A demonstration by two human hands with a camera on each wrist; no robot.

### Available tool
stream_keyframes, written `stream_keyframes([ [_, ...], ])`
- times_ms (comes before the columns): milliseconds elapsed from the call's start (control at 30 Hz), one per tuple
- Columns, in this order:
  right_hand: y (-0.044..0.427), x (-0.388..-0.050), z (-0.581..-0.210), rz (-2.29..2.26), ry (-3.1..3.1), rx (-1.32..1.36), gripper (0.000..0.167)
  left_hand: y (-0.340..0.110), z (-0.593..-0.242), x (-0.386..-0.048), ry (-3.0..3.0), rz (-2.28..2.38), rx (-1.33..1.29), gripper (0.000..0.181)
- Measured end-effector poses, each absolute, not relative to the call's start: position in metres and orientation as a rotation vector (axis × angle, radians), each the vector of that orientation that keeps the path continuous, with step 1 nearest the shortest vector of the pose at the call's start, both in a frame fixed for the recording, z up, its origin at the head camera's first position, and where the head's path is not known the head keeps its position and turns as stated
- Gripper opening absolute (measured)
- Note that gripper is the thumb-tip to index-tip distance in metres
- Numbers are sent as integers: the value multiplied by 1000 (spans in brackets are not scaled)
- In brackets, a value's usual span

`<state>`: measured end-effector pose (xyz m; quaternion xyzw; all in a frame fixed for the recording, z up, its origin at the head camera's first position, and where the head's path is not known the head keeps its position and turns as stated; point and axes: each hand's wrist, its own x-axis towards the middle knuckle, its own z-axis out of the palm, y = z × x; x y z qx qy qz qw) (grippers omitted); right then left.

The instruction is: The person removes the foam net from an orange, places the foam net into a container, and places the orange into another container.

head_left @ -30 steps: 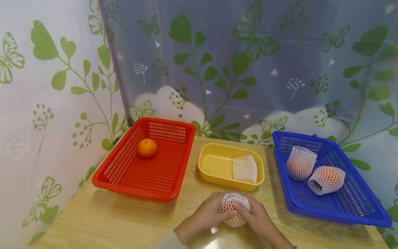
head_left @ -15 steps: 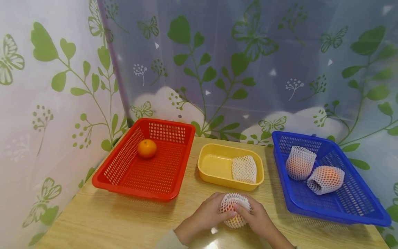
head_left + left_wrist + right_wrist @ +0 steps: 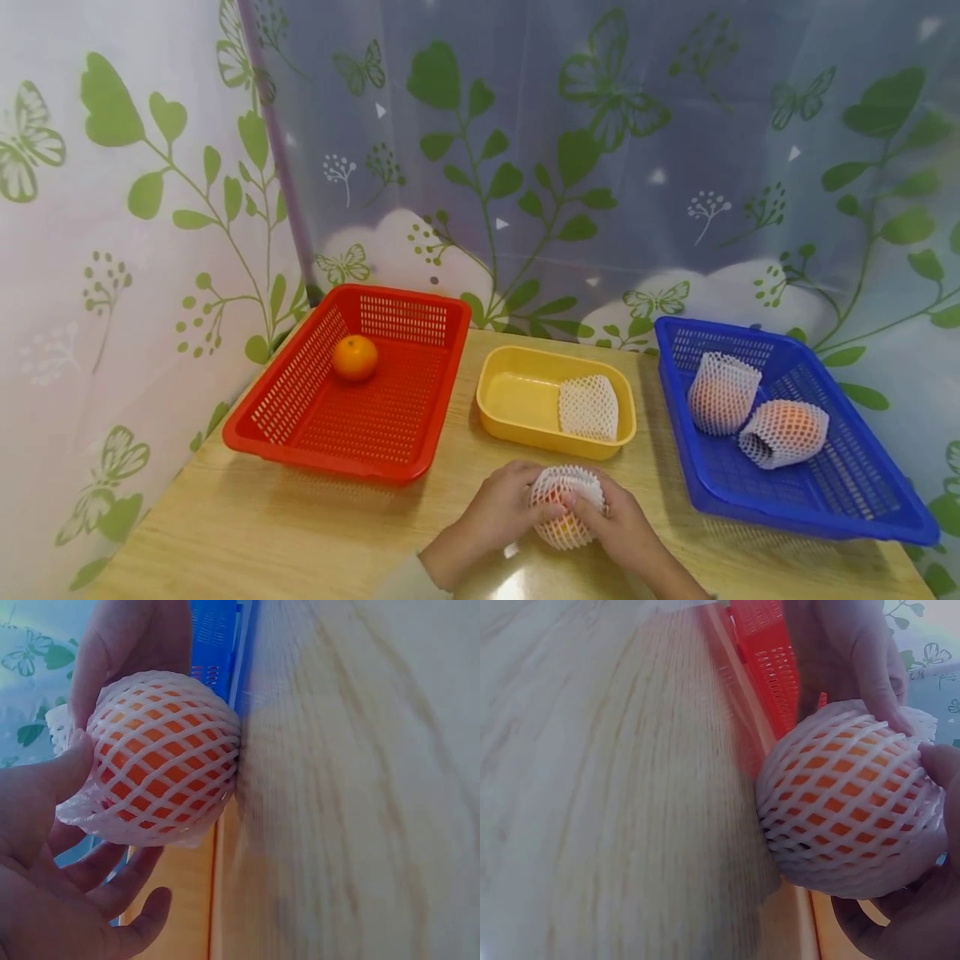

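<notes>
Between my two hands is an orange in a white foam net (image 3: 566, 527), low above or on the table in the head view. My left hand (image 3: 498, 512) grips its left side, and my right hand (image 3: 626, 525) grips its right side. Both thumbs lie on the upper part of the net. Up close, the left wrist view shows orange skin through the mesh of the netted orange (image 3: 165, 761), its bottom against the table. In the right wrist view the loose net end (image 3: 922, 724) bunches by the thumbs.
A red basket (image 3: 330, 462) at the left holds one bare orange (image 3: 355, 358). Behind my hands, a yellow tray (image 3: 517, 400) contains an empty-looking foam net (image 3: 588, 407). At the right, a blue basket (image 3: 787, 508) holds two netted fruits (image 3: 723, 396). A patterned curtain (image 3: 480, 167) hangs behind.
My left hand and its thumb have shifted very slightly upward on the netted orange. Otherwise both hands hold it in the same place, and the baskets and tray stay put.
</notes>
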<state>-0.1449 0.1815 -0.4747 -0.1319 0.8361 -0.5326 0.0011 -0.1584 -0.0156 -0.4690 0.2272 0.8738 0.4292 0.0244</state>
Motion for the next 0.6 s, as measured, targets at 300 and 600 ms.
stream_keyframes([
  [300,184,-146,-475,-1623,2613,-377,48,-15,-470,-161,2752,1477,678,21],
  [600,187,-149,-478,-1622,2524,-507,58,-17,-470,-161,2699,1619,641,9],
])
